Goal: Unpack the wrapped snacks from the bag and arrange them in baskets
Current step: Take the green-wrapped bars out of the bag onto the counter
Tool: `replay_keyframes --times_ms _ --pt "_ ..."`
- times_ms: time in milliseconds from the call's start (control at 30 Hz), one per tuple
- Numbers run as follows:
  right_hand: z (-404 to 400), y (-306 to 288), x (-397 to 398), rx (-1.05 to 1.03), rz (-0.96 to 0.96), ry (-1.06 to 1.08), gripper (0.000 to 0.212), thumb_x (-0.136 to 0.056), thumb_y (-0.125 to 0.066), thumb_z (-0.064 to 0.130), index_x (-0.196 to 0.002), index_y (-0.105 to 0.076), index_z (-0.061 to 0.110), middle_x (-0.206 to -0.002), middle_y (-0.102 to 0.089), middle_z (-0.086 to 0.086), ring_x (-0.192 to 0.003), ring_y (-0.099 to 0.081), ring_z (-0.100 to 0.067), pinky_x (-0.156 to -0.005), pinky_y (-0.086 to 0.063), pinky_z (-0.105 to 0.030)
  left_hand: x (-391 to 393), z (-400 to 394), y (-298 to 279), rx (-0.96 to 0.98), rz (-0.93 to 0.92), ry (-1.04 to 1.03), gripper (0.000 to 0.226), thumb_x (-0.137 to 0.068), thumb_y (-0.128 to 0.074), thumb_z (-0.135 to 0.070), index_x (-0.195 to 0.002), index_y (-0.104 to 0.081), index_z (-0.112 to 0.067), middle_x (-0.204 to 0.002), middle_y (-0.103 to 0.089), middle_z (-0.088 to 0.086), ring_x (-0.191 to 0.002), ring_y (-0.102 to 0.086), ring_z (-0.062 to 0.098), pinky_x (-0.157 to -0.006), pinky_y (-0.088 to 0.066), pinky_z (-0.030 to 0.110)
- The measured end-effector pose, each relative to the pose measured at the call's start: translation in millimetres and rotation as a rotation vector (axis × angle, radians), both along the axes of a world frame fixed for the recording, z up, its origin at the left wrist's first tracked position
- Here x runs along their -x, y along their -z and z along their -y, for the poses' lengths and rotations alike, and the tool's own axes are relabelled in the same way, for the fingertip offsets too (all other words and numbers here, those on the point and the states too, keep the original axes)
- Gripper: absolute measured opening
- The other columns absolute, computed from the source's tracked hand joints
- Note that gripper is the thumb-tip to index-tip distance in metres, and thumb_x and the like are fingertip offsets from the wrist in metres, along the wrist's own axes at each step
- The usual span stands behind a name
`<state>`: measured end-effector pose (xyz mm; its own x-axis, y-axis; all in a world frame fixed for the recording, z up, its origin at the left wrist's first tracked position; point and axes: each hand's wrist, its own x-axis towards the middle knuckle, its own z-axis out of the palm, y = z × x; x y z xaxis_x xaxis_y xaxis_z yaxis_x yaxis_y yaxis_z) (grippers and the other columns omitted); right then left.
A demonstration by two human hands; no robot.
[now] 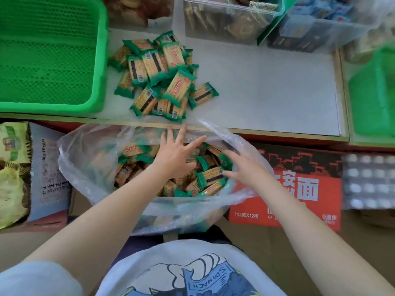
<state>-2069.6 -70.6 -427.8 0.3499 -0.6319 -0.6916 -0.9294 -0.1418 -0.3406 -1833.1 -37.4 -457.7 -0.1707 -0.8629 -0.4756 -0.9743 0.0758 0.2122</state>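
Note:
A clear plastic bag (89, 167) stands open below the shelf edge, filled with several green-and-tan wrapped cracker packs (210, 178). My left hand (177, 152) hovers over the bag's mouth with fingers spread and straight, holding nothing. My right hand (241, 165) reaches into the bag from the right, fingers loosely extended, fingertips touching a pack. A pile of several of the same packs (162, 75) lies on the grey shelf top (267, 92). An empty green mesh basket (49, 52) sits at the far left of the shelf.
Clear tubs of other snacks (226, 18) stand at the back of the shelf. Another green basket (374, 95) is at the right edge. A red-and-black noodle carton (299, 189) lies right of the bag, yellow-green packets (12, 174) to its left.

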Motion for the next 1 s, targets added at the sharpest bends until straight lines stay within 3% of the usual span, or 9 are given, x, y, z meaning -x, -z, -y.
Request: replay_keyframes --times_ms 100,233,467,633,700,800,900,933,1000 --pt "10 9 2 0.108 0.075 0.100 0.086 -0.089 -0.071 0.045 -0.157 -0.018 0.037 -0.158 -0.036 0.005 -0.133 -0.049 -0.021 -0.103 -0.045 -0.035 8 4 5 -0.010 0.052 0.032 0.076 -0.096 -0.044 -0.060 -0.152 0.007 -0.057 -0.166 0.016 0.012 -0.148 0.007 0.053 -0.121 -0.002 0.064" --pt "23 12 4 0.176 0.051 0.150 0.088 -0.081 -0.074 0.057 -0.154 -0.029 0.040 -0.152 -0.046 0.003 -0.127 -0.053 -0.020 -0.090 -0.050 -0.032 11 6 10 -0.013 0.084 0.057 0.070 -0.096 -0.042 -0.061 -0.154 -0.003 -0.055 -0.166 0.018 0.010 -0.148 0.013 0.052 -0.121 -0.002 0.064" --pt "36 -28 13 -0.050 0.290 0.310 0.058 -0.086 -0.072 0.052 -0.139 -0.056 0.036 -0.141 -0.050 0.015 -0.129 -0.044 -0.003 -0.107 -0.039 -0.031 15 9 5 -0.043 0.004 -0.026 0.070 -0.097 -0.042 -0.060 -0.154 -0.004 -0.052 -0.168 0.008 0.009 -0.150 0.009 0.049 -0.122 -0.001 0.060" --pt "27 -82 31 -0.377 0.493 0.326 0.036 -0.096 -0.060 0.046 -0.131 -0.061 0.039 -0.128 -0.065 0.017 -0.119 -0.060 0.001 -0.103 -0.046 -0.029 23 -4 -9 0.150 -0.159 -0.076 0.054 -0.094 -0.055 -0.044 -0.146 -0.046 -0.032 -0.164 -0.019 0.013 -0.152 -0.011 0.036 -0.122 -0.013 0.054" --pt "24 -82 35 -0.257 0.544 0.414 0.031 -0.097 -0.061 0.040 -0.127 -0.063 0.035 -0.119 -0.070 0.013 -0.113 -0.065 -0.004 -0.102 -0.049 -0.034 30 -13 -8 0.231 -0.192 -0.091 0.045 -0.091 -0.060 -0.037 -0.133 -0.060 -0.024 -0.152 -0.038 0.014 -0.142 -0.030 0.036 -0.114 -0.030 0.053" --pt "25 -42 26 0.190 0.204 0.421 0.047 -0.091 -0.067 0.045 -0.133 -0.057 0.025 -0.129 -0.062 0.003 -0.119 -0.058 -0.015 -0.105 -0.048 -0.045 36 -17 -3 0.209 -0.190 -0.176 0.043 -0.090 -0.060 -0.033 -0.130 -0.062 -0.019 -0.137 -0.049 0.011 -0.125 -0.043 0.032 -0.100 -0.039 0.045" --pt "16 8 8 0.099 -0.115 0.345 0.103 -0.076 -0.071 0.069 -0.150 -0.031 0.009 -0.151 -0.040 -0.012 -0.136 -0.043 -0.030 -0.107 -0.044 -0.050 39 -16 2 0.116 -0.205 -0.220 0.059 -0.093 -0.057 -0.035 -0.149 -0.043 -0.023 -0.151 -0.039 0.013 -0.139 -0.034 0.032 -0.111 -0.032 0.046" --pt "13 22 4 0.049 -0.127 0.389 0.109 -0.075 -0.072 0.069 -0.150 -0.028 0.005 -0.152 -0.039 -0.015 -0.137 -0.043 -0.032 -0.106 -0.044 -0.049 39 -14 3 0.074 -0.204 -0.219 0.065 -0.095 -0.056 -0.036 -0.154 -0.033 -0.025 -0.159 -0.029 0.013 -0.146 -0.026 0.032 -0.117 -0.026 0.047" --pt "13 41 0 0.020 -0.058 0.484 0.094 -0.079 -0.074 0.061 -0.145 -0.039 0.003 -0.144 -0.051 -0.014 -0.129 -0.052 -0.031 -0.098 -0.048 -0.039 37 -11 2 0.002 -0.196 -0.208 0.071 -0.097 -0.054 -0.038 -0.158 -0.020 -0.030 -0.166 -0.014 0.009 -0.153 -0.011 0.030 -0.122 -0.015 0.047"
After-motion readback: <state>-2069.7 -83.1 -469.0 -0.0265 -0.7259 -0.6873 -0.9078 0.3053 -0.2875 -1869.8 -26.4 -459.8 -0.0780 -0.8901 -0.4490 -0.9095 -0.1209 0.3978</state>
